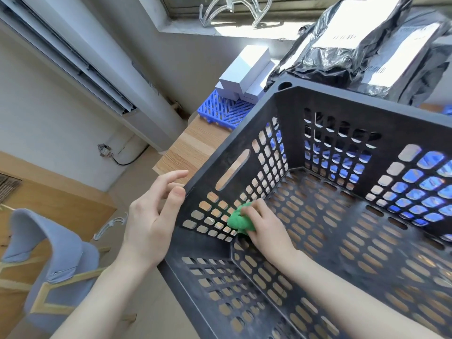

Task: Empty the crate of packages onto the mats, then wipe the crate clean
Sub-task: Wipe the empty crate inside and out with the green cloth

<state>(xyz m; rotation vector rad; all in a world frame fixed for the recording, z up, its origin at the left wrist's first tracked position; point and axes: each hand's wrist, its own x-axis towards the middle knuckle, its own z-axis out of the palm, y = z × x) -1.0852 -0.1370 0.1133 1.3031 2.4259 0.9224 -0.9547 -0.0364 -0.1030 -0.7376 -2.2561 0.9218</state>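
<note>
Crate [288,123]: black, perforated grid pattern. Cloth [238,220]: green. Mats [226,111]: blue lattice. Boxes [244,72]: white. Packages [342,57]: black, white labels.

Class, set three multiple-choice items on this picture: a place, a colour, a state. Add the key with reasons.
1. Where does the green cloth lie relative to the crate? A. under it B. inside, at its left wall C. over its rim
2. What colour is the mat under the white boxes? A. blue B. red C. yellow
3. The crate is: A. full of packages B. half full C. empty of packages
Key: B, the right hand presses it there; A, blue lattice shows; C, its floor lies bare.
</note>
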